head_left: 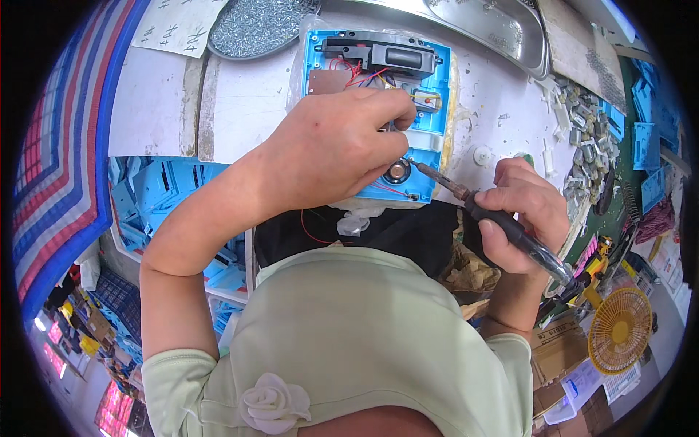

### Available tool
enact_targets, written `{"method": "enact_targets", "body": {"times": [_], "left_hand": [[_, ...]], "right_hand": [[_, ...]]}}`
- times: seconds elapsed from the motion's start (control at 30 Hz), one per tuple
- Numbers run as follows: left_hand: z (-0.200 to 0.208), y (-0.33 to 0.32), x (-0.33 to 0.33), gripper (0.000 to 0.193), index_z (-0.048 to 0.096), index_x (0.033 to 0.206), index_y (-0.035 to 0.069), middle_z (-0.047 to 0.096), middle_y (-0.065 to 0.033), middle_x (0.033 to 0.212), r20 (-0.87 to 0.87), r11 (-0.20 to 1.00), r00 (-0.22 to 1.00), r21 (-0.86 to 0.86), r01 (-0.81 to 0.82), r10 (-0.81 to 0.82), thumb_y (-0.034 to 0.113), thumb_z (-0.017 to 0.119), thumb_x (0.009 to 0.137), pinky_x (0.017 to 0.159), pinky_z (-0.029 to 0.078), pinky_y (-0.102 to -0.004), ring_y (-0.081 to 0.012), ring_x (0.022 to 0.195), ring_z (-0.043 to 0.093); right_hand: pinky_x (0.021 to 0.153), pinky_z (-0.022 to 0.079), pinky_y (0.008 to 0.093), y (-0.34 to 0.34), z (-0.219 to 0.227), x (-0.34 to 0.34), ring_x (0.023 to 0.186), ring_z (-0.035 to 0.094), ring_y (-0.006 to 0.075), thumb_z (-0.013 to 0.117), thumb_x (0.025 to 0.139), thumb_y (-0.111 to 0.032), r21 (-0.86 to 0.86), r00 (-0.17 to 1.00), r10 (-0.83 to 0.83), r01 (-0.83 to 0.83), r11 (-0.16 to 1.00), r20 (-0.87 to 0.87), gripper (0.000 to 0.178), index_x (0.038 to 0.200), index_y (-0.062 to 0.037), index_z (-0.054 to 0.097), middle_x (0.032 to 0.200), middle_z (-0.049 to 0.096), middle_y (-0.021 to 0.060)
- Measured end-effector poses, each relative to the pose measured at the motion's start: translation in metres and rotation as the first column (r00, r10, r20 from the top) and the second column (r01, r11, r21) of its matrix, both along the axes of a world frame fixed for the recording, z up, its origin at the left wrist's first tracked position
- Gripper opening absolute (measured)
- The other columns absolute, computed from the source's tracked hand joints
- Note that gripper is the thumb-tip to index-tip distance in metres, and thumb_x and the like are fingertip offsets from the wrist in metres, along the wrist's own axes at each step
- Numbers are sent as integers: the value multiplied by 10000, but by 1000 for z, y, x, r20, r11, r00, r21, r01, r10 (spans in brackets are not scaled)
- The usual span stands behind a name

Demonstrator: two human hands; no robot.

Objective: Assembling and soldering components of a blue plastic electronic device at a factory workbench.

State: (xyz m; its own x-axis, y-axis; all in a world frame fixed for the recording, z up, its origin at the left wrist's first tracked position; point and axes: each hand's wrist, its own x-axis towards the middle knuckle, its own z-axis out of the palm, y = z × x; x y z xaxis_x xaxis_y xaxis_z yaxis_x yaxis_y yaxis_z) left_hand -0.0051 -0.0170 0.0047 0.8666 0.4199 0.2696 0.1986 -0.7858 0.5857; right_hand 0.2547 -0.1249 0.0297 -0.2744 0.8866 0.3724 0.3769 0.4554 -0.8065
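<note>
A blue plastic casing (431,159) lies open on the white table before me. Inside it are a black module (386,57), a brown board (328,81), several thin wires and a round metal-and-black part (397,172) like a small speaker. My left hand (328,146) rests over the casing's middle, its fingers bent and closed together; whatever they pinch is hidden. My right hand (528,211) grips a soldering iron (504,220) by its black handle. The iron's tip points left into the casing, beside the round part and close to my left fingertips.
A bowl of small screws (262,28) stands at the far left, a metal tray (502,33) at the far right. Small metal parts (586,156) are heaped to the right. Blue plastic pieces (164,191) fill a bin at left. A yellow fan (620,331) sits low right.
</note>
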Motion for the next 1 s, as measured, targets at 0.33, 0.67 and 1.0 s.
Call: {"method": "enact_targets", "body": {"times": [0.33, 0.67, 1.0], "left_hand": [[1, 0, 0, 183, 626, 854, 53, 622, -91, 1070, -11, 999, 1000, 37, 16, -16, 69, 767, 739, 727, 558, -390, -295, 916, 664], [1, -1, 0, 179, 628, 855, 56, 628, -93, 1071, -24, 999, 1000, 44, 14, -13, 70, 764, 739, 733, 567, -388, -296, 944, 667], [2, 0, -1, 191, 626, 851, 55, 634, -87, 1079, -41, 998, 999, 63, 29, -26, 68, 774, 730, 722, 570, -378, -284, 940, 672]], "right_hand": [[552, 411, 340, 1, 3, 1, 542, 508, 209, 739, 687, -78, -117, 999, 1, 3, 993, 32, 248, 924, -11, 718, 608, 563, 47], [549, 348, 322, -9, 4, 4, 546, 466, 174, 747, 684, -81, -204, 982, -115, 83, 975, -151, 282, 938, 37, 721, 598, 517, 42], [555, 351, 335, -12, 5, 12, 558, 470, 192, 741, 696, -83, -142, 983, -132, 114, 983, -126, 281, 933, 64, 705, 614, 544, 70]]}}
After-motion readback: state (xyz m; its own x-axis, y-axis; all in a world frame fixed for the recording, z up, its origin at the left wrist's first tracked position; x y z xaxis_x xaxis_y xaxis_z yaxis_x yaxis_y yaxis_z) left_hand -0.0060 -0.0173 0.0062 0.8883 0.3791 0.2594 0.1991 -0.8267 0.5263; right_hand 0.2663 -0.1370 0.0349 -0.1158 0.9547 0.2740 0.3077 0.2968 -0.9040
